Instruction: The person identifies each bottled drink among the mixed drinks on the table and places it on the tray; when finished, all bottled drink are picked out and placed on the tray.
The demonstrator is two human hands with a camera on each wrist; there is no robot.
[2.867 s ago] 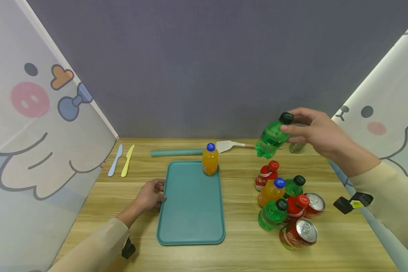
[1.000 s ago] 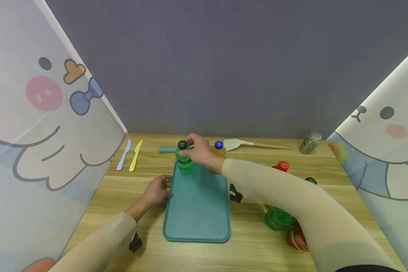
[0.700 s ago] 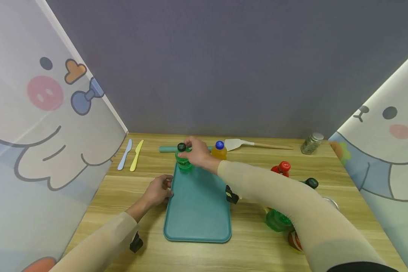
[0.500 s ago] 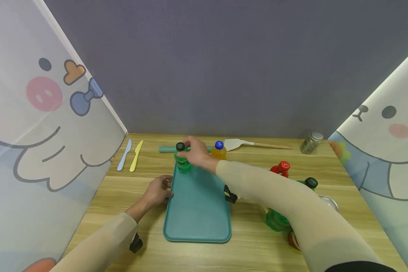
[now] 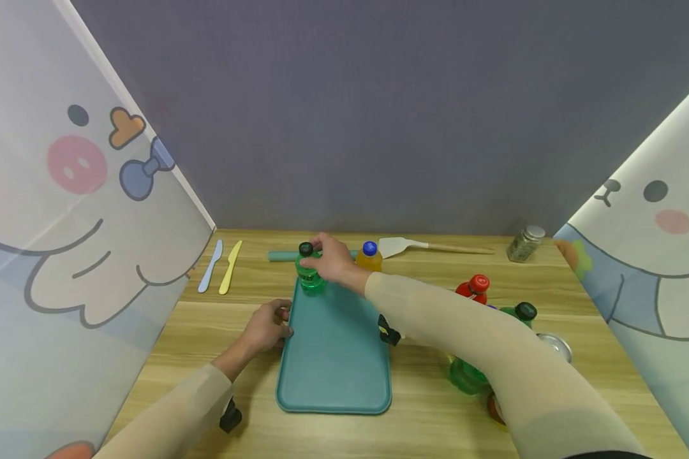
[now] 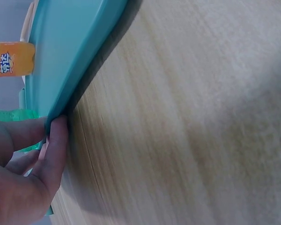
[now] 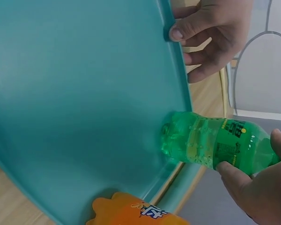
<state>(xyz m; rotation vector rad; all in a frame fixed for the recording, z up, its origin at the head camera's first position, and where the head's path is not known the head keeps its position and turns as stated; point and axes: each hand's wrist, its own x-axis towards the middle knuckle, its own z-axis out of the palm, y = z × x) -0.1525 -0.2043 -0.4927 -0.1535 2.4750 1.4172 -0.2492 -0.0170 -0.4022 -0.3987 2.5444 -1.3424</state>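
In the head view, my right hand (image 5: 334, 260) grips a green soda bottle (image 5: 310, 279) near its neck. The bottle stands upright at the far left corner of a teal tray (image 5: 334, 363); its base meets the tray floor in the right wrist view. My left hand (image 5: 264, 328) pinches the tray's left rim, thumb on the inner side and fingers outside. An orange soda bottle (image 5: 370, 260) with a blue cap stands at the tray's far right corner, partly covered by the right hand and sleeve; its label shows in the left wrist view.
Right of the tray, my sleeve partly hides a red-capped bottle (image 5: 473, 290), green bottles (image 5: 467, 376) and a can (image 5: 555, 346). Behind lie a teal rod (image 5: 283, 255), a spatula (image 5: 394, 247) and a jar (image 5: 526, 244). Blue (image 5: 210, 266) and yellow knives (image 5: 230, 268) lie left.
My right hand has carried the green soda bottle from above the right-hand group leftward and down to the tray's far left corner. For the last second both hands have hardly moved.
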